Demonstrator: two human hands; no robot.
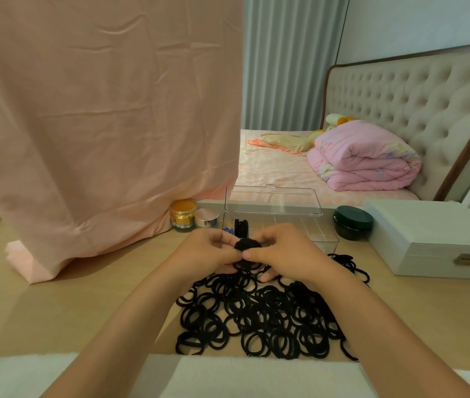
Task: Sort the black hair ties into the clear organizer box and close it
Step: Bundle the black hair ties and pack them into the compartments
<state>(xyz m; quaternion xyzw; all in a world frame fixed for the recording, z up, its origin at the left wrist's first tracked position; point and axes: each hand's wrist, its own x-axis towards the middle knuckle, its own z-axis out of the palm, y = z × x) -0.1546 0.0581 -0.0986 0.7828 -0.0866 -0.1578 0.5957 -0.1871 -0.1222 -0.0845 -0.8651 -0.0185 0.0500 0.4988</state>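
- A soft white towel lies along the near edge of the light wooden table.
- Just past it is a big pile of loose black stretchy hair ties. It lies flat on the table and is wider from left to right than from front to back.
- Over the far edge of the pile, the left hand and the right hand meet. Their curled thumbs and fingers pinch a small round bunch of black hair ties from both sides. Its round face looks up toward the camera.
- Right behind the hands sits the clear plastic organizer box. Its long side runs left to right, and its clear lid stands open at the back.
- A few black ties stand on edge in a left compartment, next to small blue bits.
- A gold jar and a silver-topped jar sit left of the box.
- A dark green round jar and a white latched box sit on its right.
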